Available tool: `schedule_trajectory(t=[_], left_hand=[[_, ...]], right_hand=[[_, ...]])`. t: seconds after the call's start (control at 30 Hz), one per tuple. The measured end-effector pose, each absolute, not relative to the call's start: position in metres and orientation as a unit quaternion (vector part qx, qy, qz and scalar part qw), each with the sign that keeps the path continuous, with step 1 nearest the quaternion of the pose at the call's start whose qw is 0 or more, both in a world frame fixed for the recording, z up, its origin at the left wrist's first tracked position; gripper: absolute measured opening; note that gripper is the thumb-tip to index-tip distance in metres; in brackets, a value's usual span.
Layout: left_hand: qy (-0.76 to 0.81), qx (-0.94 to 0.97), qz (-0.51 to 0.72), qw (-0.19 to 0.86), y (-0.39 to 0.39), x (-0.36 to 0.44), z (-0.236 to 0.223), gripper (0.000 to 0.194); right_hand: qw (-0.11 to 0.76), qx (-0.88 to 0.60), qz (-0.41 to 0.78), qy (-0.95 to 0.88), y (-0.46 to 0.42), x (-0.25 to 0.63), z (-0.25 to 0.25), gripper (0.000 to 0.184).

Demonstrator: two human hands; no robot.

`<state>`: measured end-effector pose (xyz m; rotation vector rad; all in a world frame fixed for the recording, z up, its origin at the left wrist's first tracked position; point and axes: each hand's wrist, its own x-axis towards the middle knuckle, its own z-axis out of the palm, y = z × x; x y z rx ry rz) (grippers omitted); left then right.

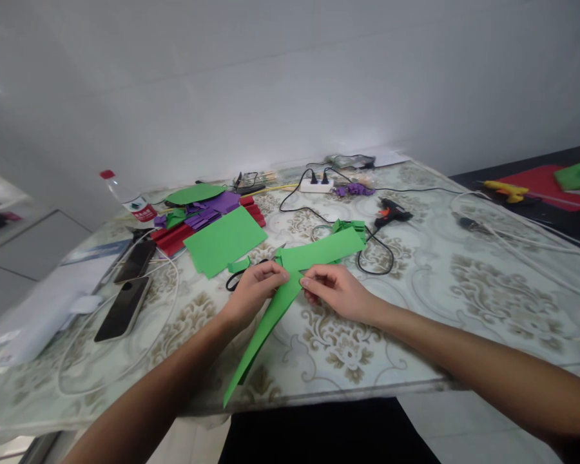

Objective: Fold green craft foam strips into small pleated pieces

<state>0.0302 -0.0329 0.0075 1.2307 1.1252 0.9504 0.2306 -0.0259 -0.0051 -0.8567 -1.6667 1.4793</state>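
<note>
Both of my hands meet over the front middle of the table, pinching a long green paper strip [270, 319]. My left hand [257, 288] has its thumb and fingers closed on the strip's left edge. My right hand [337, 293] pinches at its right edge, where a small pointed tip shows at the fingertips. The strip is folded lengthwise and tapers down towards the table's near edge. Just behind lies a wider green paper piece [325, 250], overlapping the strip's top. Black-handled scissors [232, 281] lie partly hidden behind my left hand.
Left of centre are a green sheet [227, 241], purple paper [212, 209] and red folded paper [174, 240]. A bottle [138, 205] and two phones [124, 309] are at left. Behind stands a power strip [318, 185]; a black glue gun [390, 211] and cables lie right.
</note>
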Motion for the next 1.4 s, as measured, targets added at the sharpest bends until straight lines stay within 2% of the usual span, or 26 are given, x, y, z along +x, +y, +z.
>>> schedule_trajectory(t=[0.43, 0.7, 1.07, 1.4], left_hand=[[0.475, 0.532, 0.398, 0.577, -0.0329, 0.03, 0.006, 0.027], [0.476, 0.532, 0.393, 0.579, -0.032, 0.0289, 0.0051, 0.027], [0.48, 0.506, 0.366, 0.616, -0.035, 0.0299, 0.0071, 0.035], [0.482, 0.529, 0.358, 0.6, -0.0348, 0.0279, 0.0042, 0.032]], right_hand=[[0.342, -0.327, 0.579, -0.664, -0.0264, 0.2313, -0.0062, 0.042], [0.354, -0.329, 0.577, -0.658, -0.0265, 0.2312, -0.0065, 0.041], [0.424, -0.347, 0.557, -0.624, -0.023, 0.2316, -0.003, 0.037], [0.41, -0.363, 0.588, -0.595, -0.0206, 0.2316, -0.0066, 0.034]])
